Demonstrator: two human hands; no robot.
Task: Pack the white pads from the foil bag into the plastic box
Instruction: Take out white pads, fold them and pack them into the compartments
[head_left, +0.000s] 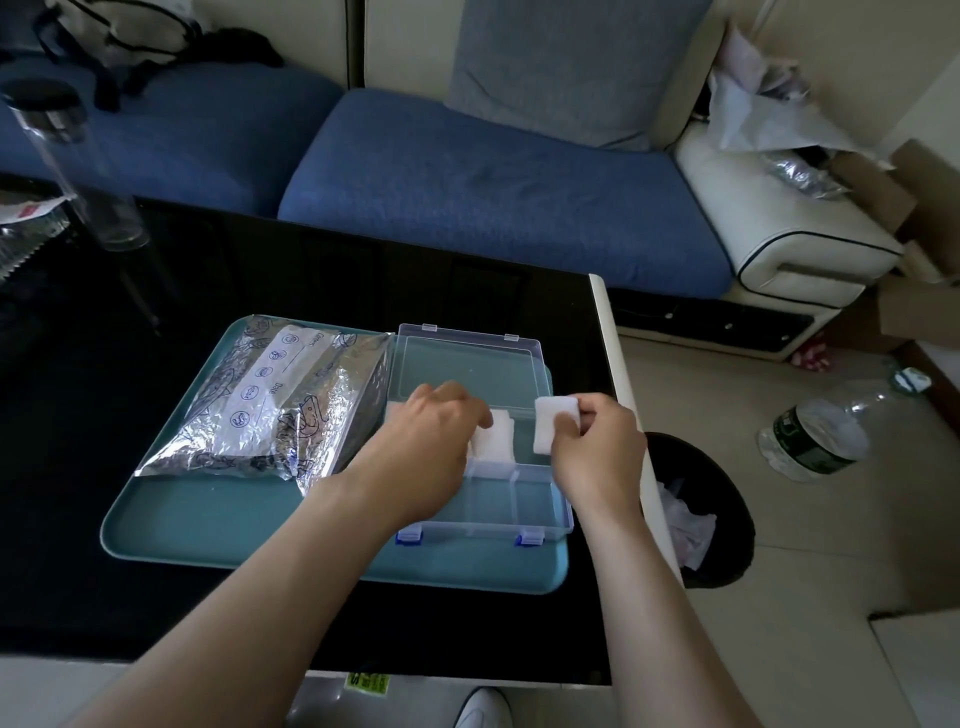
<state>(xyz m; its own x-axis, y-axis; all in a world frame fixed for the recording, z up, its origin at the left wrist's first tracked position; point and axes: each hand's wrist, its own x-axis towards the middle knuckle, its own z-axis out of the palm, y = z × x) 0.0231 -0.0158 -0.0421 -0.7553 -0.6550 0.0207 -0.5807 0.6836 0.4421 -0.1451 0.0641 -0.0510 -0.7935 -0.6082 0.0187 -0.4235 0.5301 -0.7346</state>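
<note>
Half-hiding pads (497, 439): left hand (426, 441); right hand (597, 449)

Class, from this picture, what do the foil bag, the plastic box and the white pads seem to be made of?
Foil bag: shiny metallised film, crinkled, creases glinting. Plastic box: clear rigid plastic, glossy; the tray shows through. White pads: matte, soft-looking, perhaps foam or cotton.

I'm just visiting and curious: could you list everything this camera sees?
table: one, black
tray: one, teal, on table
foil bag: one, silver, tray's left
box: one, clear, open, tray's right
pads: two seen, white, one in box, one held
sofa: one, blue, behind table
bin: one, black, on floor
bottles: two, clear, table's left, floor
left hand: holds pad in box
right hand: pinches other pad
</note>
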